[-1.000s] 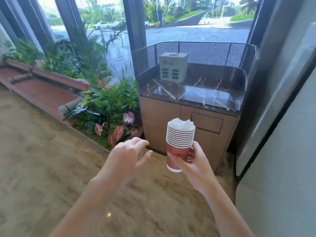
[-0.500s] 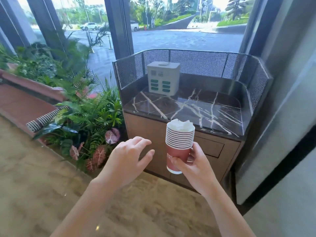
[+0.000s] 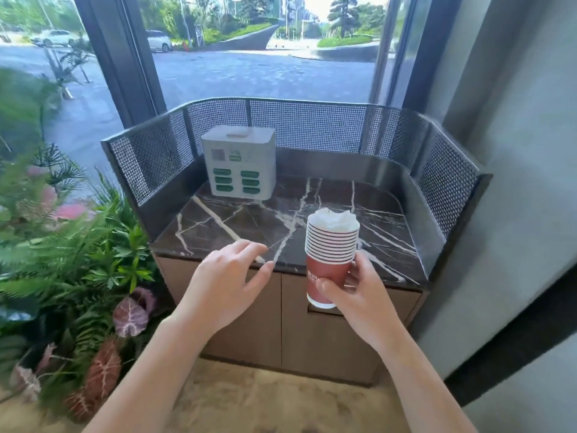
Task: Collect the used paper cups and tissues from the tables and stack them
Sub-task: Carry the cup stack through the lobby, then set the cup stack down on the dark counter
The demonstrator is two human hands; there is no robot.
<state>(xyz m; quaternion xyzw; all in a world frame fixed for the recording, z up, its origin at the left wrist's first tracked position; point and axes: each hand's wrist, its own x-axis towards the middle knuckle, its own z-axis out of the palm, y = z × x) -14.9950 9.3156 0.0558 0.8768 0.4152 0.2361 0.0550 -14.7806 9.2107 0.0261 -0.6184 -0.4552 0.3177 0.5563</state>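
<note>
Since a second ago the cabinet (image 3: 249, 323) has grown from a small shape at upper right to fill the middle of the frame, and both hands now overlap its front edge instead of the floor.

The stack of paper cups (image 3: 331, 260) sits right of centre, held in the air, with its rims overlapping the front lip of the worktop (image 3: 237, 223) in the picture. Its long axis runs close to vertical, with the mouths up and the red base down. A crumpled white tissue (image 3: 333, 218) fills the top cup. The right hand (image 3: 352, 304) grips the lowest cup, with the thumb across its near side and the fingers curled round behind.

The left hand (image 3: 228, 285) is at centre frame, level with the base of the stack and apart from it. Its fingers are loosely spread and hold nothing. The fingertips overlap the worktop's front edge, though I cannot tell whether they touch it.

The front edge is open. A dark mesh guard (image 3: 309, 125) walls the left, back and right sides. A white box with green slots (image 3: 239, 164) stands at the back left, and veined dark marble runs from it to the right-hand mesh.

Plants (image 3: 78, 260) crowd the left of the frame beside the cabinet. A grey wall (image 3: 515, 182) closes in at the right.
</note>
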